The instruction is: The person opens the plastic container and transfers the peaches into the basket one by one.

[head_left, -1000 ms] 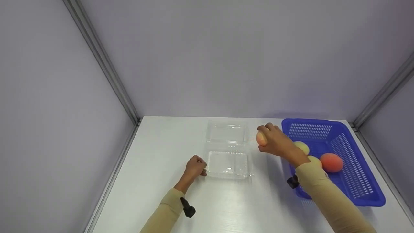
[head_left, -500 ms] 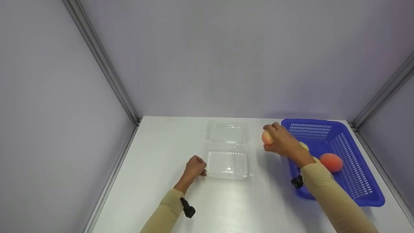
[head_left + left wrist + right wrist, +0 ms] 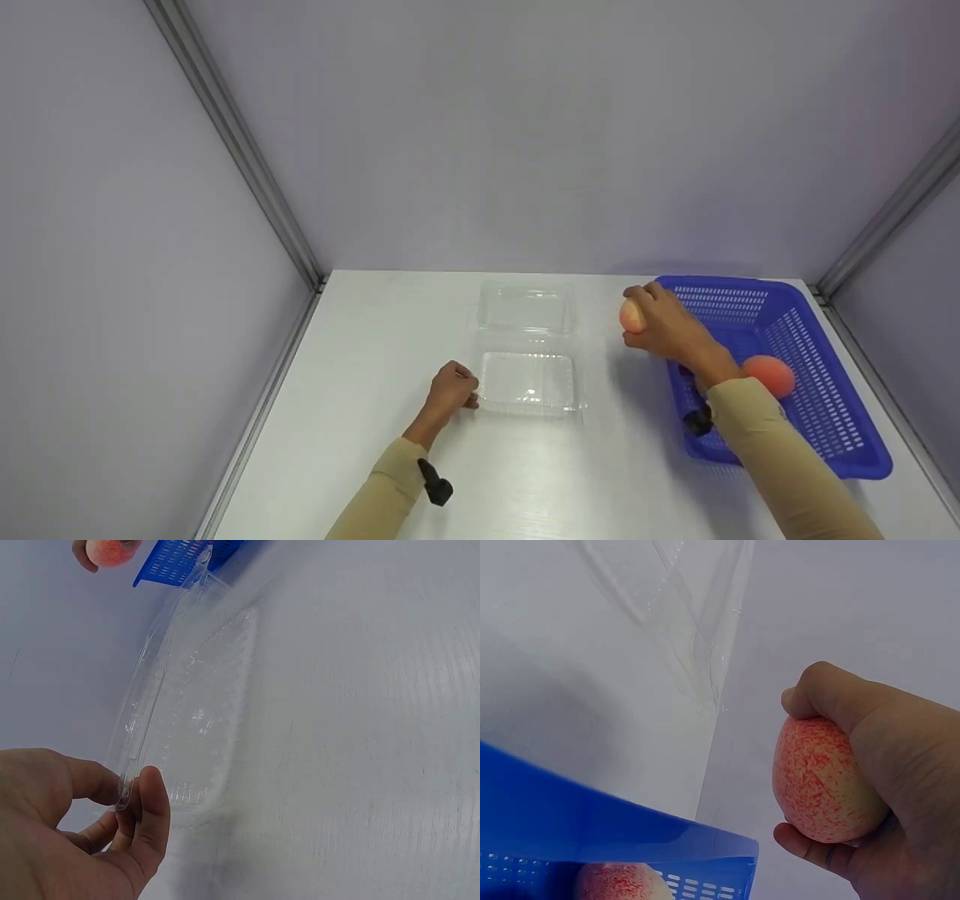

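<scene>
My right hand [image 3: 664,324] grips a peach [image 3: 821,780], red-speckled over pale yellow, raised beside the left rim of the blue basket [image 3: 847,420]. In the right wrist view, thumb and fingers curl round opposite sides of the fruit. My left hand [image 3: 451,388] pinches the left edge of a clear plastic clamshell box [image 3: 199,716] between thumb and fingertips. The box lies open on the table, its front half [image 3: 527,381] nearer me and its other half [image 3: 526,309] behind. No fruit shows in either half. Inside the basket a redder peach [image 3: 769,376] is visible; my right forearm hides part of the basket.
The white table [image 3: 375,330] meets a pale back wall [image 3: 480,150] just behind the box. Side panels with metal rails [image 3: 247,150] stand left and right. The basket's raised rim borders the table's right side.
My right hand has moved right with the peach, away from the box and closer to the basket. Its forearm now covers the paler fruits in the basket. The left hand stays put.
</scene>
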A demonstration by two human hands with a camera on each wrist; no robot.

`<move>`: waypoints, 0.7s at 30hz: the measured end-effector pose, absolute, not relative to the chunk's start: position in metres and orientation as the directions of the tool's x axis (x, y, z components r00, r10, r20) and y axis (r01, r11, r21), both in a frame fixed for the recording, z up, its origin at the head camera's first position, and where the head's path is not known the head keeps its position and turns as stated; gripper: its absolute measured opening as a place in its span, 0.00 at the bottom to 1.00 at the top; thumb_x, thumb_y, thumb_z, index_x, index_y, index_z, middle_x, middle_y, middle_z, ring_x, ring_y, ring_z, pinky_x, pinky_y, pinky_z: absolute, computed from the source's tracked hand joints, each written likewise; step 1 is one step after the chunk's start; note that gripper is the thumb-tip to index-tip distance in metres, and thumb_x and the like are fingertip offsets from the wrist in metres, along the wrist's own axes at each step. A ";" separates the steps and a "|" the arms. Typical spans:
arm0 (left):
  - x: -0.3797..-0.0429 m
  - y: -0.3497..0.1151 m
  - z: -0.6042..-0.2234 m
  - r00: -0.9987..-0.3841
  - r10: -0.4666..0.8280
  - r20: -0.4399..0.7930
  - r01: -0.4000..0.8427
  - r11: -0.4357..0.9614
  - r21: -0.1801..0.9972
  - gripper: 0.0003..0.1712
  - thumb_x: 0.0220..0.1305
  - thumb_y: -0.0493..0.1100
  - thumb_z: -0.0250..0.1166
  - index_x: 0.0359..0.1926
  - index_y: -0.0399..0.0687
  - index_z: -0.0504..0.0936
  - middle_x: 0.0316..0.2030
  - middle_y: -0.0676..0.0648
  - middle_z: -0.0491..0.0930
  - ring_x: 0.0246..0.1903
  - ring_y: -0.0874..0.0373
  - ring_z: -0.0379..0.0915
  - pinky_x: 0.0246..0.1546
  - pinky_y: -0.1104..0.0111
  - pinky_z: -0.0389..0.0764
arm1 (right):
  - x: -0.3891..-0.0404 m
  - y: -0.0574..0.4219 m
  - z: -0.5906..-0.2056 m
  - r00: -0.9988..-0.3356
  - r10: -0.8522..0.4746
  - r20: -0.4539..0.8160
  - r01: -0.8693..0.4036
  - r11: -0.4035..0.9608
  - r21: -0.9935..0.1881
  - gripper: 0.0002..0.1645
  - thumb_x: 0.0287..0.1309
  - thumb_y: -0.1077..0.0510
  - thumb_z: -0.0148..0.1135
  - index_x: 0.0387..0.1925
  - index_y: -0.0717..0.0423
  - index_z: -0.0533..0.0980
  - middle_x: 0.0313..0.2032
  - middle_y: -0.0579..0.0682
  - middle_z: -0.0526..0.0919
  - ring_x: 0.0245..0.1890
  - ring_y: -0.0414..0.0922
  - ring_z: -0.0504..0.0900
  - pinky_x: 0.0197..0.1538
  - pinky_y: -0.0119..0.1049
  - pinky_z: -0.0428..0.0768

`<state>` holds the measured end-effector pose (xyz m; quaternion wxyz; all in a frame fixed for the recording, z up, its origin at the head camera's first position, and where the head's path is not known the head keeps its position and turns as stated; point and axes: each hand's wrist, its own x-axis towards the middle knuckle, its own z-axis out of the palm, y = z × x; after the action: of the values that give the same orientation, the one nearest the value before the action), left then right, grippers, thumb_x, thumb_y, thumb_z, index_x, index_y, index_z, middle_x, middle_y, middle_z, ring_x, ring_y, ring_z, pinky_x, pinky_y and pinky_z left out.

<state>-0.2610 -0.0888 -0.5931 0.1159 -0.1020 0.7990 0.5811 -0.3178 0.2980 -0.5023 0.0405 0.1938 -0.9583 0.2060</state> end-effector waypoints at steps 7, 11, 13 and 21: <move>-0.261 -0.090 -0.592 -0.955 -0.013 -0.296 -0.287 0.296 0.911 0.08 0.70 0.35 0.60 0.47 0.37 0.74 0.37 0.42 0.79 0.30 0.56 0.81 0.35 0.67 0.91 | -0.320 0.303 -0.501 -0.930 -0.332 0.154 -0.366 0.846 -0.387 0.44 0.54 0.57 0.78 0.70 0.62 0.70 0.58 0.68 0.74 0.53 0.64 0.77 0.60 0.66 0.83; -0.261 -0.090 -0.592 -0.955 -0.008 -0.298 -0.288 0.284 0.915 0.07 0.70 0.34 0.60 0.46 0.37 0.74 0.37 0.43 0.79 0.29 0.56 0.81 0.34 0.67 0.91 | -0.321 0.307 -0.501 -0.938 -0.318 0.140 -0.348 0.851 -0.393 0.44 0.54 0.57 0.77 0.70 0.62 0.69 0.59 0.67 0.74 0.55 0.64 0.77 0.62 0.67 0.82; -0.261 -0.089 -0.592 -0.954 -0.017 -0.300 -0.292 0.289 0.912 0.07 0.70 0.35 0.60 0.46 0.37 0.74 0.36 0.43 0.79 0.28 0.58 0.80 0.33 0.68 0.91 | -0.321 0.309 -0.500 -0.942 -0.310 0.125 -0.334 0.852 -0.403 0.44 0.55 0.57 0.77 0.71 0.61 0.68 0.60 0.67 0.73 0.56 0.65 0.76 0.64 0.68 0.81; -0.261 -0.088 -0.592 -0.951 -0.027 -0.307 -0.302 0.283 0.910 0.07 0.70 0.35 0.61 0.46 0.38 0.73 0.38 0.40 0.80 0.28 0.58 0.80 0.34 0.66 0.91 | -0.321 0.316 -0.497 -0.948 -0.290 0.134 -0.319 0.851 -0.418 0.44 0.56 0.57 0.76 0.71 0.62 0.69 0.63 0.69 0.72 0.55 0.66 0.76 0.60 0.68 0.81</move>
<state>-0.2605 -0.0881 -0.5918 0.1165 -0.1036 0.7926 0.5895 -0.3208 0.3163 -0.4972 0.0328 0.1582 -0.9614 0.2228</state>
